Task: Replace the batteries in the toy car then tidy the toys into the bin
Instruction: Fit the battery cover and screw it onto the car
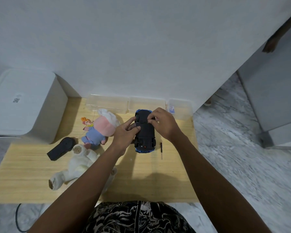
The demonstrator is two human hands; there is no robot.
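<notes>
toy car (145, 132) belly-up on table (32, 167) | left hand (124, 133) grips its side, right hand (163, 123) pinches underside | clear tubs (107, 102) — rightmost holds blue item, unclear | white bin (23, 101) lidded — contents hidden

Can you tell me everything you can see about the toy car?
The toy car lies upside down on the wooden table, its black plastic underside facing up and its blue body showing at both ends. Its black wheels stick up at the corners, and a small red dot sits near the closer end. The left hand holds its side with fingers on the underside, and the right hand pinches at something near the far end. A thin screwdriver lies beside it, apart.
</notes>
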